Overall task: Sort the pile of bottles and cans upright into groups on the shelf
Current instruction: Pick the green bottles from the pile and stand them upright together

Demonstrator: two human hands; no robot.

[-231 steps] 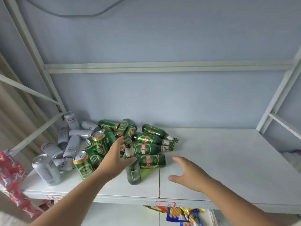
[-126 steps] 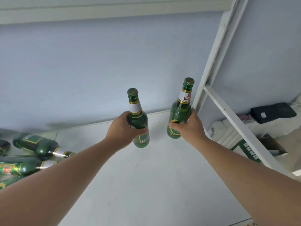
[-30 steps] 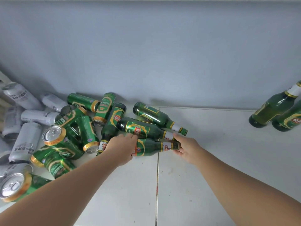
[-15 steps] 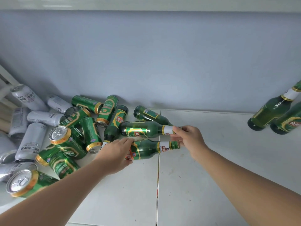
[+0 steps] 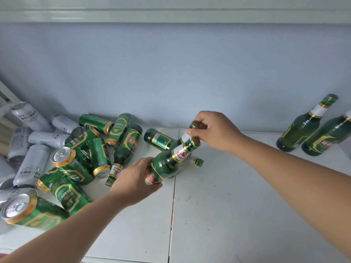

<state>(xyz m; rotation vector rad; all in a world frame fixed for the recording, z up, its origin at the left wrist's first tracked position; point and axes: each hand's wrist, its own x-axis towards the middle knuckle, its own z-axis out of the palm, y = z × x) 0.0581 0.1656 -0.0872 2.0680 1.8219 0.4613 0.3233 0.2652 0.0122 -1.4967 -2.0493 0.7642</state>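
A pile of green bottles, green cans (image 5: 74, 164) and silver cans (image 5: 32, 164) lies on the left of the white shelf (image 5: 237, 205). My left hand (image 5: 135, 182) grips the body of a green bottle (image 5: 167, 163), lifted and tilted with its neck pointing up and right. My right hand (image 5: 214, 130) pinches the cap end of a second green bottle (image 5: 158, 139), whose base still rests near the back wall. Behind the left one, a third bottle shows only its cap (image 5: 198, 161). Another bottle (image 5: 128, 147) lies among the cans. Two green bottles (image 5: 303, 128) stand upright at the far right.
The blue wall closes the back of the shelf. A seam (image 5: 172, 209) splits the shelf into two panels. A white frame bar (image 5: 7, 92) rises at the far left behind the silver cans. Bare shelf lies between my right arm and the upright bottles.
My left hand has lifted the near lying bottle and tilted it up. My right hand has risen, raising the neck of the farther bottle off the shelf.
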